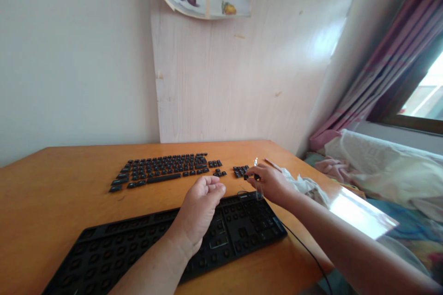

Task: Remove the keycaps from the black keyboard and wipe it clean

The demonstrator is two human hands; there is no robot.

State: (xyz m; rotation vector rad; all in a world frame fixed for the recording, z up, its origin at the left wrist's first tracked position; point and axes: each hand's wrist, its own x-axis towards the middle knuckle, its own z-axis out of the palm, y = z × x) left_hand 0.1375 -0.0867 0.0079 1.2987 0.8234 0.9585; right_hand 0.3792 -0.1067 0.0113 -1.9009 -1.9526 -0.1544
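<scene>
A black keyboard base (238, 221), its keycaps off, lies across the desk in front of me. Over its middle is my left hand (199, 209), fingers curled against the thumb; whatever may be inside is hidden. My right hand (268, 182) pinches a small black keycap (245, 177) beside the loose number-pad keycaps (239, 170). A thin wire loop (259, 190), like a keycap puller, hangs under that hand. Farther back, loose black keycaps (166, 166) are laid out in keyboard order, with the long space bar keycap (164, 178) along their front.
White crumpled cloth or plastic (304, 186) lies beyond my right wrist, near a thin stick (272, 164). The keyboard's cable (308, 251) runs off to the right. A wall closes the desk's back; bedding (387, 161) is heaped at the right.
</scene>
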